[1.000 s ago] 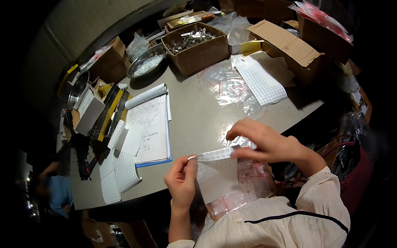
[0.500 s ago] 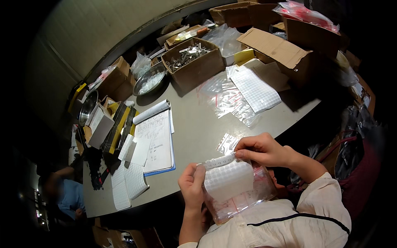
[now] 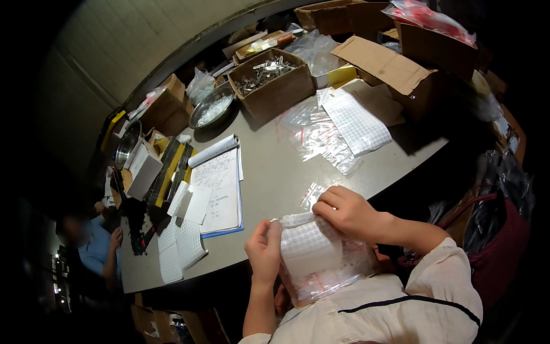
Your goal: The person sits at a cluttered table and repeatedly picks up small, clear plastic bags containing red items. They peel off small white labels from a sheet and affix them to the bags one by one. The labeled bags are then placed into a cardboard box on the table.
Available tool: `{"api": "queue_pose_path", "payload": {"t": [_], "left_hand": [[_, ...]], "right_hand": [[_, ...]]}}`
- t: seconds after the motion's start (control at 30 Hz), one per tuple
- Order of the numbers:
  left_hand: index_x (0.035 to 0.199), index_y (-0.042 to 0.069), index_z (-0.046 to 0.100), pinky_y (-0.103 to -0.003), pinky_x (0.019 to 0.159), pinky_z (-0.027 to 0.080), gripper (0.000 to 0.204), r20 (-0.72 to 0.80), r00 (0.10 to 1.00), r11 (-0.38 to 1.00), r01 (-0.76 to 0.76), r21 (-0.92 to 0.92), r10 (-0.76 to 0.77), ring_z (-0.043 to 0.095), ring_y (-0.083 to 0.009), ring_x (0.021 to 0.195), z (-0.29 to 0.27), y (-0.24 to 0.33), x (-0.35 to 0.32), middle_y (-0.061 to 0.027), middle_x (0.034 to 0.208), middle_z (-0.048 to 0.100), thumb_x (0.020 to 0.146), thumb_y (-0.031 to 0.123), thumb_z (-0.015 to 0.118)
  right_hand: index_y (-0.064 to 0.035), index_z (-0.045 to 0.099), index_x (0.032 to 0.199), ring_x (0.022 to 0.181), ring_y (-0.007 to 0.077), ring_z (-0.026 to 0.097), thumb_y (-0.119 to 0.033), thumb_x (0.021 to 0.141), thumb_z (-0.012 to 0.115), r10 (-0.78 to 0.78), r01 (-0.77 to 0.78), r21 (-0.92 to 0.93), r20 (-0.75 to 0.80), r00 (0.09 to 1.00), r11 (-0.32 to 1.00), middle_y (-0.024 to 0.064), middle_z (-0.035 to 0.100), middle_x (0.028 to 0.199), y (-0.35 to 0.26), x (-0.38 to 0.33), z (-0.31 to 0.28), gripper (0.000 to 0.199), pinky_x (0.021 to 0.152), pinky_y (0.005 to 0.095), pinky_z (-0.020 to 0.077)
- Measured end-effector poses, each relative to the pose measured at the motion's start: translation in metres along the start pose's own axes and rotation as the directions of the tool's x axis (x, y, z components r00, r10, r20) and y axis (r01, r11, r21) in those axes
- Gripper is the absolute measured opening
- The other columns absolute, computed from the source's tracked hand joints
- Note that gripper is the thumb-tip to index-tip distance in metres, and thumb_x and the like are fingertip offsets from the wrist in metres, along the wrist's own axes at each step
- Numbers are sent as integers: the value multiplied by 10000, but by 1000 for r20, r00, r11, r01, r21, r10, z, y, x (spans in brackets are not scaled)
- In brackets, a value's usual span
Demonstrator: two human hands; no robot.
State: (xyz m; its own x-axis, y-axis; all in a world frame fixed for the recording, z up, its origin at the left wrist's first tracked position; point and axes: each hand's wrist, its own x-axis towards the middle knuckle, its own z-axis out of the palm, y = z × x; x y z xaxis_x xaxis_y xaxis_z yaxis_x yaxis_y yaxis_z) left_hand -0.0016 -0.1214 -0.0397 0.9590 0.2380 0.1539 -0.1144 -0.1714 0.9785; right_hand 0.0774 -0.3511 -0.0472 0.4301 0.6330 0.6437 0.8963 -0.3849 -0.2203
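Clear bag [image 3: 321, 261] upright, mouth upward.

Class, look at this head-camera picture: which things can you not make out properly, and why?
- Clear bag: lower edge hidden behind the white sheet and the shirt.
- Left hand and right hand: fingertips partly covered by the bag's top.
- Metal parts in the cardboard box: too small to identify.

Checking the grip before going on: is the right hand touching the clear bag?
Touching. The head view shows the right hand with fingers curled over the top edge of the clear bag, no gap between them.
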Motion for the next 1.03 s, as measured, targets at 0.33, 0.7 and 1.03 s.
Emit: {"api": "queue_pose_path", "payload": {"t": [0.33, 0.7, 1.03], "left_hand": [[901, 6, 656, -195, 622, 364, 199, 143, 962, 925, 264, -272, -233, 458, -17, 685, -31, -28, 54, 65, 771, 567, 1015, 168, 656], [1014, -5, 684, -260, 737, 531, 196, 512, 807, 817, 490, -304, -294, 656, -112, 766, -17, -32, 177, -43, 909, 706, 1013, 178, 613], [1035, -12, 680, -251, 794, 534, 262, 533, 801, 792, 501, -350, -272, 676, -123, 847, -29, -51, 178, -62, 933, 713, 989, 245, 667]], "right_hand": [[-17, 617, 993, 830, 349, 636, -36, 869, 657, 298, -310, 168, 94, 950, 936, 158, 634, 873, 89, 11, -28, 131, 743, 421, 511], [2, 718, 968, 962, 394, 703, -278, 827, 759, 636, -608, -244, 499, 589, 755, 205, 735, 955, 162, 31, -43, 316, 824, 453, 547], [-35, 701, 1021, 876, 374, 713, -535, 892, 750, 302, -517, 21, 791, 532, 856, 190, 720, 883, 78, 33, -49, 518, 757, 471, 535]]}}
